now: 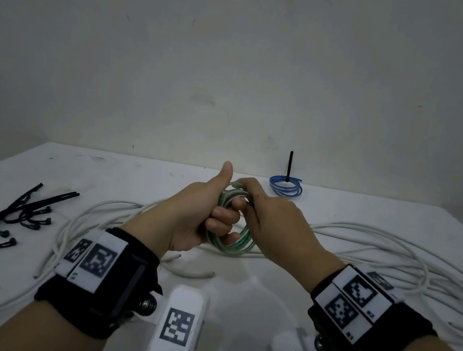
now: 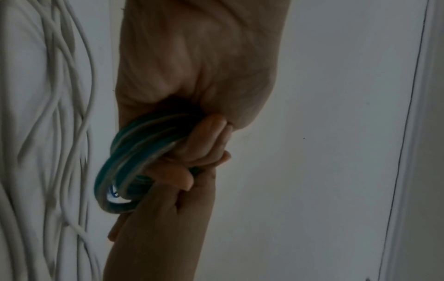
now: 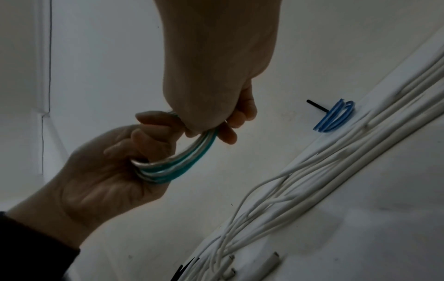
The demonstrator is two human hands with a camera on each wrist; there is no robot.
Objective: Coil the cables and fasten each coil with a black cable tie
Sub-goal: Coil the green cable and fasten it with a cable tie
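A green-and-clear cable coil (image 1: 239,242) is held above the table between both hands. My left hand (image 1: 206,211) grips its near-left side with curled fingers, thumb pointing up. My right hand (image 1: 261,211) grips the coil's top right from above. The coil (image 3: 175,167) curves between the two hands in the right wrist view, and the coil (image 2: 120,171) shows in the left wrist view too. Several loose black cable ties (image 1: 12,212) lie on the table at the left. A blue coil (image 1: 285,188) with a black tie sticking up rests at the back.
Long white cables (image 1: 393,263) sprawl in loose loops across the white table (image 1: 266,288), from the left side round behind the hands to the far right. A grey wall rises behind the table's far edge.
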